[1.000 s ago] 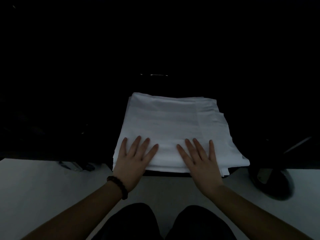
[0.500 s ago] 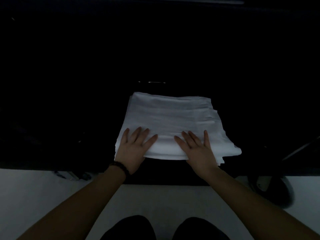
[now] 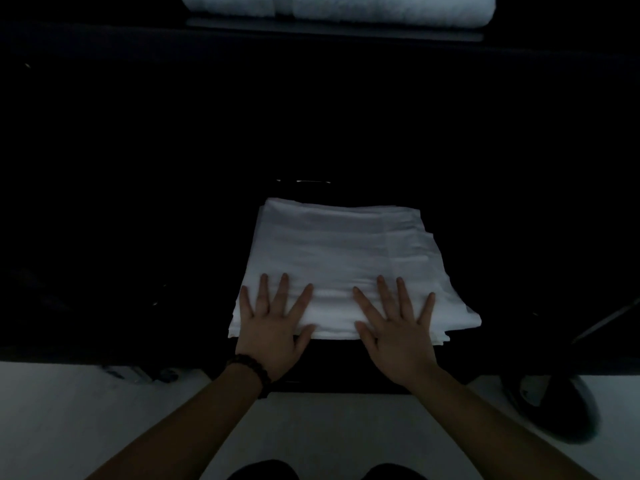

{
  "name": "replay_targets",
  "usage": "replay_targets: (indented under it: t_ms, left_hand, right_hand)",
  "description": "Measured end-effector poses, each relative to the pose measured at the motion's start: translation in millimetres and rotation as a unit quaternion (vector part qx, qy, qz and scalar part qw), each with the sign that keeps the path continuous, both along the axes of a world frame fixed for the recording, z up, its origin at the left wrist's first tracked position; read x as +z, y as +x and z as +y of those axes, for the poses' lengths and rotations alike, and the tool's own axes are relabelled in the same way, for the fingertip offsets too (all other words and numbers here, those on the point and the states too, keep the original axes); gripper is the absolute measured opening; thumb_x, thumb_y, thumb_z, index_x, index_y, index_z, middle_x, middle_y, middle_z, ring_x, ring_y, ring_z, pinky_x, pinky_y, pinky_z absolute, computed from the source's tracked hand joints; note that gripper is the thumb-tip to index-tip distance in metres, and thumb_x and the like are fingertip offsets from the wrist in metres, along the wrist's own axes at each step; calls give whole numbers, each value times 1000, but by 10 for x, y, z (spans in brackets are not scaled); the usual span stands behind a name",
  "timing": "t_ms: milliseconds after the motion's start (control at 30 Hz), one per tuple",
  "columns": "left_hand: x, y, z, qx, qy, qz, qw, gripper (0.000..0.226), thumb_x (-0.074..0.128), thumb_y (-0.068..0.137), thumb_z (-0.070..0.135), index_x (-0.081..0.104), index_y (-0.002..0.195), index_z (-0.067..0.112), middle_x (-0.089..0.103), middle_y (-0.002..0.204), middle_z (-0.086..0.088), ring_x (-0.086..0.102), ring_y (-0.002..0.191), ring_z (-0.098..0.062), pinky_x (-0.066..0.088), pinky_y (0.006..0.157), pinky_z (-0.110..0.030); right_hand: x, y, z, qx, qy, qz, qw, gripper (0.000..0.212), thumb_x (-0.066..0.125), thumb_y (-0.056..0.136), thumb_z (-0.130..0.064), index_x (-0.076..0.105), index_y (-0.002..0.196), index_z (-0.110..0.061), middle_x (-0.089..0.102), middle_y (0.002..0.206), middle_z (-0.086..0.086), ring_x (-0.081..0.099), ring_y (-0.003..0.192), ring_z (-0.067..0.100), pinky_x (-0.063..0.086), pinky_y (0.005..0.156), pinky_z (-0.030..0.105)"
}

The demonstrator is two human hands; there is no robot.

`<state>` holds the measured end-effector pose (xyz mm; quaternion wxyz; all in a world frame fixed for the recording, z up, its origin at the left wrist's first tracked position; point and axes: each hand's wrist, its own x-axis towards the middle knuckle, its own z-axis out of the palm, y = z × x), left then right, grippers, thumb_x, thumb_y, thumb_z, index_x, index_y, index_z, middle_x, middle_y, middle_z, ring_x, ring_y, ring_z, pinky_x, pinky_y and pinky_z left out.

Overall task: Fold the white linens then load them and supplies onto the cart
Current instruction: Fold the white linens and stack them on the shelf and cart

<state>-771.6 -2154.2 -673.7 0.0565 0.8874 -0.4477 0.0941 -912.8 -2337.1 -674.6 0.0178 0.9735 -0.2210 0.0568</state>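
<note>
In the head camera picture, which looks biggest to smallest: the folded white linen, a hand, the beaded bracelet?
1. Folded white linen, by far the largest.
2. Left hand and right hand, which look alike; no ranking between them.
3. Beaded bracelet on the left wrist, smallest.

folded linen stack [image 3: 343,258]: 1 | hands: 2 | bracelet [image 3: 254,370]: 1 | rolled towels [image 3: 339,8]: cannot tell

Single head cam only, so we have no second view to overlap. We look forward and steeply down from head height, with both forearms entering from the bottom edge and the folded white linen [image 3: 343,268] close in, just below centre. Wide-angle, very dim; the far shelf edge [image 3: 332,31] sits at the top.
</note>
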Motion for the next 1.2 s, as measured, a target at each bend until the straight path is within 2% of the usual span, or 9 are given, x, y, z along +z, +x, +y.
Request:
replay_targets:
  t_ms: [67, 167, 233, 467, 600, 767, 900, 1000, 1200]
  left_hand:
    - [-45, 72, -45, 18, 22, 21, 999, 68, 21, 90, 63, 20, 151, 34, 21, 157, -16, 12, 142, -49, 12, 108, -71]
    - [-188, 223, -137, 44, 64, 23, 997, 71, 10, 88, 70, -24, 143, 43, -16, 159, -8, -23, 141, -42, -10, 108, -66]
    - [-228, 292, -187, 53, 73, 27, 996, 72, 9, 85, 72, -31, 138, 45, -21, 158, -6, -27, 140, -39, -16, 107, -65]
    - [-243, 461, -309, 57, 62, 39, 996, 72, 17, 86, 74, -27, 138, 48, -18, 158, -3, -30, 139, -36, -19, 106, -63]
    - [-225, 509, -370, 59, 69, 51, 995, 72, 18, 86, 74, -29, 136, 49, -18, 159, -3, -29, 140, -36, -19, 106, -64]
    - [-68, 522, -538, 94, 91, 96, 987, 74, 16, 83, 74, -5, 148, 47, -12, 161, 2, -22, 143, -35, -21, 102, -65]
    - [108, 500, -878, 83, 66, 113, 988, 57, 15, 95, 55, 7, 150, 43, -3, 162, 4, -17, 145, -33, -20, 104, -68]
    - [84, 518, -990, 95, 114, 127, 981, 56, 13, 97, 55, -2, 150, 43, -9, 161, 7, -19, 144, -34, -16, 105, -68]
    - [8, 735, -874, 142, 129, 107, 976, 78, 9, 80, 83, -13, 147, 49, -20, 158, 8, -24, 143, -31, -15, 106, -68]
  right_hand:
    - [-45, 50, -59, 1, 7, 14, 1000, 58, 6, 93, -61, -8, 147, -47, -4, 160, 2, -7, 147, 33, -13, 107, 69]
    - [-149, 159, -178, -8, 9, 35, 999, 57, -6, 87, -65, -30, 137, -52, -23, 157, -2, -21, 145, 30, -21, 104, 67]
    - [-181, 226, -232, -11, 17, 39, 999, 56, -1, 90, -65, -34, 134, -54, -27, 154, -4, -23, 144, 29, -24, 103, 66]
    - [-174, 404, -387, -9, 38, 52, 998, 57, 7, 92, -66, -37, 126, -59, -31, 150, -9, -25, 144, 25, -30, 100, 61]
    - [-151, 465, -434, -7, 37, 66, 997, 57, 9, 92, -66, -34, 128, -59, -23, 158, -7, -24, 144, 25, -33, 96, 59]
    - [-40, 565, -417, -21, 79, 86, 993, 58, 19, 94, -64, -10, 143, -56, -18, 159, -8, -24, 144, 22, -31, 96, 62]
    - [104, 871, -279, -15, 133, 57, 989, 51, 19, 100, -50, 8, 149, -47, -4, 161, -12, -11, 147, 13, -17, 108, 64]
    - [101, 1079, -228, 4, 124, 101, 987, 52, 14, 101, -49, 0, 150, -43, -7, 160, -14, -12, 147, 13, -13, 109, 64]
    - [3, 1052, -619, -52, 58, 107, 991, 58, 7, 94, -64, -10, 148, -47, -17, 157, -16, -17, 146, 16, -19, 107, 63]
